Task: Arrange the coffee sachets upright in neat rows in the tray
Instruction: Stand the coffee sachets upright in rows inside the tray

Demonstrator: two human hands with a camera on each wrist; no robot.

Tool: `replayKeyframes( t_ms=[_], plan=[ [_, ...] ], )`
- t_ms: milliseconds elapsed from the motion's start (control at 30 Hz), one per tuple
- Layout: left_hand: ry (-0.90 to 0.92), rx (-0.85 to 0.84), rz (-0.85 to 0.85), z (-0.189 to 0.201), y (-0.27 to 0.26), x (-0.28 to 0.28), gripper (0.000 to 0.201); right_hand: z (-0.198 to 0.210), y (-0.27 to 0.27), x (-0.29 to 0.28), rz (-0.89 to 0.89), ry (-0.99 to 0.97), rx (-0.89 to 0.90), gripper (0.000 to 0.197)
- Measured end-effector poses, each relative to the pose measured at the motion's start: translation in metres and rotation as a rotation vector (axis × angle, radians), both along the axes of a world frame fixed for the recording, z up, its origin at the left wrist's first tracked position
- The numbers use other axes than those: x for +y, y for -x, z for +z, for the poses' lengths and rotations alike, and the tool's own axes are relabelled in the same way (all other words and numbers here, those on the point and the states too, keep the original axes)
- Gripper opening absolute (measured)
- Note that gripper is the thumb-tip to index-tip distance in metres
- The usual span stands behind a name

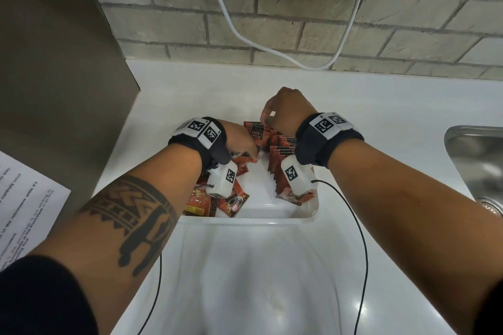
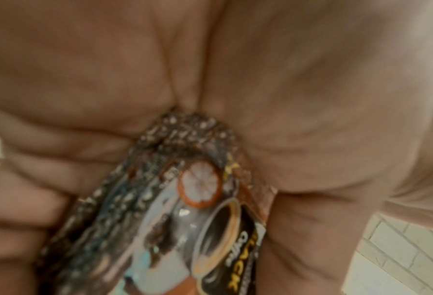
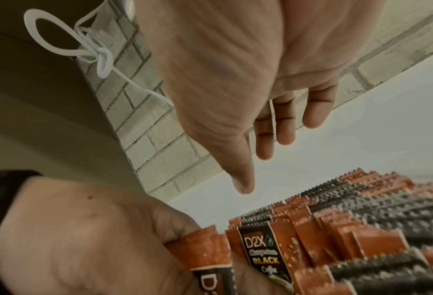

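Observation:
A white tray [image 1: 246, 219] on the white counter holds orange-and-black coffee sachets. An upright row [image 1: 283, 149] [image 3: 361, 219] stands along its right side, and loose sachets [image 1: 231, 202] lie flat at the near left. My left hand [image 1: 242, 144] [image 2: 311, 119] [image 3: 84, 229] grips a small bundle of sachets [image 2: 185, 209] [image 3: 205, 249] beside the row's far left. My right hand [image 1: 285, 109] [image 3: 235, 79] hovers over the far end of the row with fingers loosely extended and holds nothing.
A steel sink [image 1: 476, 158] lies to the right. A brown panel [image 1: 54, 62] stands at the left, with a printed sheet [image 1: 24, 198] below it. A white cable [image 1: 245, 35] hangs on the brick wall behind. Bare tray floor [image 1: 261, 190] shows between the row and the pile.

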State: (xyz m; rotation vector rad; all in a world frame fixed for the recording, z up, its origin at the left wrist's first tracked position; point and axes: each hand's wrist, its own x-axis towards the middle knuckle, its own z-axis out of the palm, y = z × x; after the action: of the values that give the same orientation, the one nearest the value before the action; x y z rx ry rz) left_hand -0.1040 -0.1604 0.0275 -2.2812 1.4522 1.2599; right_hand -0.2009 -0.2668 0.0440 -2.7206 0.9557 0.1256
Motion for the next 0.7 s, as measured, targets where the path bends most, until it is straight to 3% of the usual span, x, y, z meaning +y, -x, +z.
replayKeyframes(
  t_ms=[133,233,367,467,567,700],
  plan=[
    [0.027,0.031,0.036,0.008,0.002,0.006,0.043,0.012,0.011,-0.002,0.001,-0.048,-0.09,0.018],
    [0.139,0.105,0.197,0.015,-0.009,0.02,0.042,0.026,0.025,0.002,0.021,-0.156,-0.19,0.012],
    [0.443,0.641,0.534,0.024,-0.018,0.052,0.033,0.043,0.041,0.02,0.038,-0.38,-0.292,0.031],
    [0.653,0.856,0.589,0.028,-0.011,0.069,0.039,0.045,0.045,0.031,0.05,-0.502,-0.418,0.025],
    [0.752,0.863,0.572,0.028,-0.005,0.073,0.035,0.045,0.043,0.035,0.034,-0.545,-0.518,0.017],
    [0.82,0.741,0.563,0.034,-0.003,0.075,0.029,0.055,0.041,0.034,0.018,-0.496,-0.503,0.008]
  ],
)
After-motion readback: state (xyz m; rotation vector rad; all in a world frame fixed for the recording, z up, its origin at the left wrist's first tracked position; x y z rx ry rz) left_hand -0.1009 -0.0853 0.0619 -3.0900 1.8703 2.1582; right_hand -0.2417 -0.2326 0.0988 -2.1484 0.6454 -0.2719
